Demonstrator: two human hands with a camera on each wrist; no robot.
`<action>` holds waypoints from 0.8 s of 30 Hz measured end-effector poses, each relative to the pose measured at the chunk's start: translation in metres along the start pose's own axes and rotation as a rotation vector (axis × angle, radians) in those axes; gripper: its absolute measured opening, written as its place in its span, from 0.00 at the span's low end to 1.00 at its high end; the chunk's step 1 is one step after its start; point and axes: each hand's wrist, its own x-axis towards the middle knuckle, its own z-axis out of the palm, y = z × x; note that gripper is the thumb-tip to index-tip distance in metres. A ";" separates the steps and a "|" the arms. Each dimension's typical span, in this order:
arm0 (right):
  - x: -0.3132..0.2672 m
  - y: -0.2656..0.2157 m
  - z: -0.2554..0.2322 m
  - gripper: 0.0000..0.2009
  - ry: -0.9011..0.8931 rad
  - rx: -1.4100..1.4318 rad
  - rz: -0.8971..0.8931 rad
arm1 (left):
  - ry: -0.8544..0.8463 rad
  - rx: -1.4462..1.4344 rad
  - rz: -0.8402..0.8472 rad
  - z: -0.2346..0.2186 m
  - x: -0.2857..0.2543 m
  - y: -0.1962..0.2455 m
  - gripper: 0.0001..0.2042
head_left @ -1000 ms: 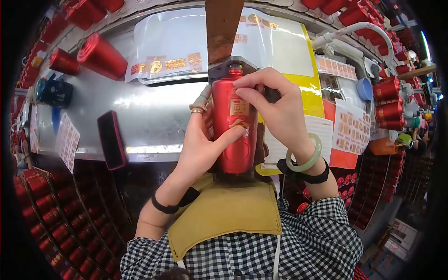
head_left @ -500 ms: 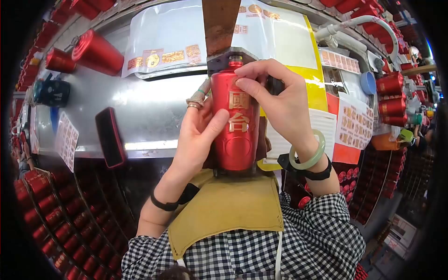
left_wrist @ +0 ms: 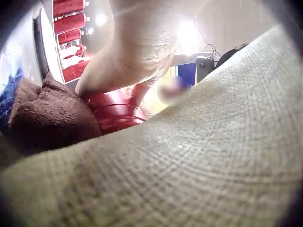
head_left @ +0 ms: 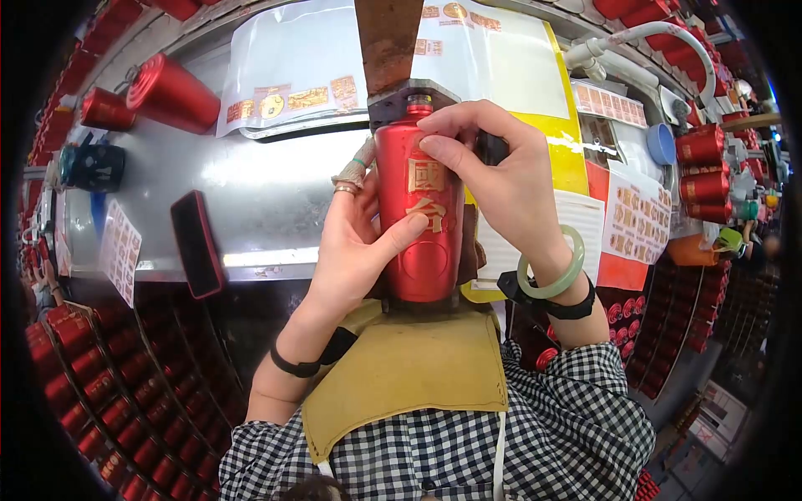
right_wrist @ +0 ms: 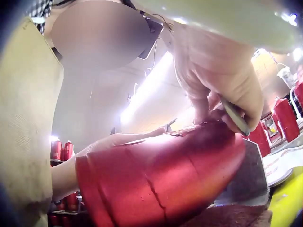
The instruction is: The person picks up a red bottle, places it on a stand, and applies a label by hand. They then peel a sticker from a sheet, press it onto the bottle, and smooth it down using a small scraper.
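Observation:
A red bottle (head_left: pixel 418 250) lies on its back in front of the person, neck pointing away. Raised gold characters (head_left: pixel 424 177) run down its front. Wrapped along the bottle's left side is the left hand (head_left: pixel 355 238), its thumb pressing the lower character; one finger wears a cloth wrap (head_left: pixel 352 174). At the bottle's shoulder, the thumb and forefinger of the right hand (head_left: pixel 501 163) meet close above the top character. In the right wrist view a thin flat greyish piece (right_wrist: pixel 235 117) sits between that hand's fingers; its kind cannot be told.
A wooden beam (head_left: pixel 389 42) ends in a metal bracket (head_left: pixel 399 102) at the bottle's neck. Sheets with gold stickers (head_left: pixel 307 98) lie behind. A phone (head_left: pixel 198 244) and a large red bottle (head_left: pixel 177 93) are at left; a blue cup (head_left: pixel 660 146) stands right. Brown cloth (left_wrist: pixel 52 109) pads the bottle.
The left thumb drew back leftward off the lower character, leaving it in full view, then came back onto it. The right hand has stayed at the bottle's shoulder.

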 end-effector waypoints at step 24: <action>0.001 -0.004 0.003 0.07 0.005 0.031 0.046 | 0.028 0.019 0.024 0.004 -0.001 -0.001 0.43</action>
